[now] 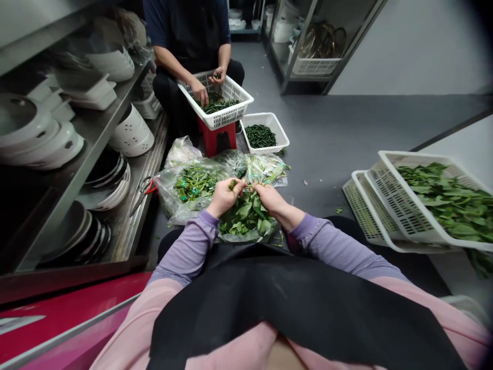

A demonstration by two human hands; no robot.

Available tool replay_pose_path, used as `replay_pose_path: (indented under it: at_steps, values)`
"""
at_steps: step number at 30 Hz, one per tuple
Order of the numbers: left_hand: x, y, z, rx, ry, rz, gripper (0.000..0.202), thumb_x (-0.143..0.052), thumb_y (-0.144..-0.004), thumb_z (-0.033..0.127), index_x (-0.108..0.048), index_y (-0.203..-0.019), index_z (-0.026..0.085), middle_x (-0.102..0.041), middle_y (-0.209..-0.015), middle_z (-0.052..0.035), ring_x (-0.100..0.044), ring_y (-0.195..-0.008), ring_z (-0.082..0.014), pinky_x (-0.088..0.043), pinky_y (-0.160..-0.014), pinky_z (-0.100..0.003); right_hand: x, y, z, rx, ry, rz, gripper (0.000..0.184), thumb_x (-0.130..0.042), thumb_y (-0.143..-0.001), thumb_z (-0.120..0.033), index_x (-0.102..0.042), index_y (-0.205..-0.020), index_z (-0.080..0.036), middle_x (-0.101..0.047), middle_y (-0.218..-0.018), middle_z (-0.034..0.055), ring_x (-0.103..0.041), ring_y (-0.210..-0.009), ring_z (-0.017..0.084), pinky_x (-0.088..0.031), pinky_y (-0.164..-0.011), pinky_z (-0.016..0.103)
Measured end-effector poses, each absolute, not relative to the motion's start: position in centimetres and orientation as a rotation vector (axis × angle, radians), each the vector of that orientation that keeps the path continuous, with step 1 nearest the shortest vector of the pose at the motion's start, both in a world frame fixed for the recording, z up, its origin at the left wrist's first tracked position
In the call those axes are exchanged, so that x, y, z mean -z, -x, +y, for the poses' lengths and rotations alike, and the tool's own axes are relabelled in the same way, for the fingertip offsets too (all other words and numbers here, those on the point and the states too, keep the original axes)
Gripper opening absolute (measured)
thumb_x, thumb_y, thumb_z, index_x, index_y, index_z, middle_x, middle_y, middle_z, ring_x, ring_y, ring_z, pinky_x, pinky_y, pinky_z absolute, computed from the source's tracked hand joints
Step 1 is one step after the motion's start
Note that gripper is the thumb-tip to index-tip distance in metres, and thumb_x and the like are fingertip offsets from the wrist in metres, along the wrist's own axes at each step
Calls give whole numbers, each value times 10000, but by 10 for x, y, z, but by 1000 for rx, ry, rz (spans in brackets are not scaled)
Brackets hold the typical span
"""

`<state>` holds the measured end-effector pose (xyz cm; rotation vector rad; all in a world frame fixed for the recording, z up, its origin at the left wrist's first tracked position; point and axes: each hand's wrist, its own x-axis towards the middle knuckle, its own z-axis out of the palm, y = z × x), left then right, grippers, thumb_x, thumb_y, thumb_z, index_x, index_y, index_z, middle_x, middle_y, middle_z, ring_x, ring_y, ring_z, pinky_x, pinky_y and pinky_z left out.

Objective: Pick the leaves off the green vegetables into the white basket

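Note:
My left hand [224, 195] and my right hand [270, 198] meet over a bunch of leafy greens [244, 218] in a clear plastic bag on my lap. Both hands are closed, pinching the stems at the top of the bunch. A second clear bag of green stems [192, 186] lies just left of my left hand. My sleeves are purple and a black apron covers my lap.
A person sits opposite with both hands in a white basket of greens [215, 100] on a red stool [216, 139]. Another white basket [265, 133] holds dark green pieces. Stacked white baskets with leaves [423, 205] stand right. Steel shelves with bowls [96, 154] and scissors [144, 190] run along the left.

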<state>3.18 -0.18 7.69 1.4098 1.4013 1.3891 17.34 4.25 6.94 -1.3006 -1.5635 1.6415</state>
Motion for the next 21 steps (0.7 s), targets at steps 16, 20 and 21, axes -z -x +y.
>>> replay_pose_path:
  at_steps: [16, 20, 21]
  values:
    - [-96, -28, -9, -1708, -1070, 1328, 367, -607, -752, 503, -599, -701, 139, -493, -487, 31, -430, -401, -58, -335, -413, -201, -74, -190, 46, -819, 964, -2394, 164, -438, -768, -281, -558, -741, -173, -600, -756, 69, -509, -744, 172, -383, -720, 270]
    - [-88, 17, 8, -1736, -700, 1367, 417, -626, -707, 551, -562, -728, 140, -461, -488, 48, -371, -341, -45, -253, -345, -195, -41, -221, 47, -813, 1105, -2512, 116, -491, -729, -272, -536, -682, -177, -588, -718, 68, -492, -697, 169, -372, -678, 278]
    - [-82, 29, 14, -1729, -638, 1404, 429, -627, -703, 557, -560, -734, 134, -472, -498, 43, -373, -347, -43, -258, -351, -193, -34, -228, 47, -897, 1201, -2360, 163, -463, -761, -309, -533, -698, -176, -581, -708, 53, -487, -676, 159, -374, -664, 273]
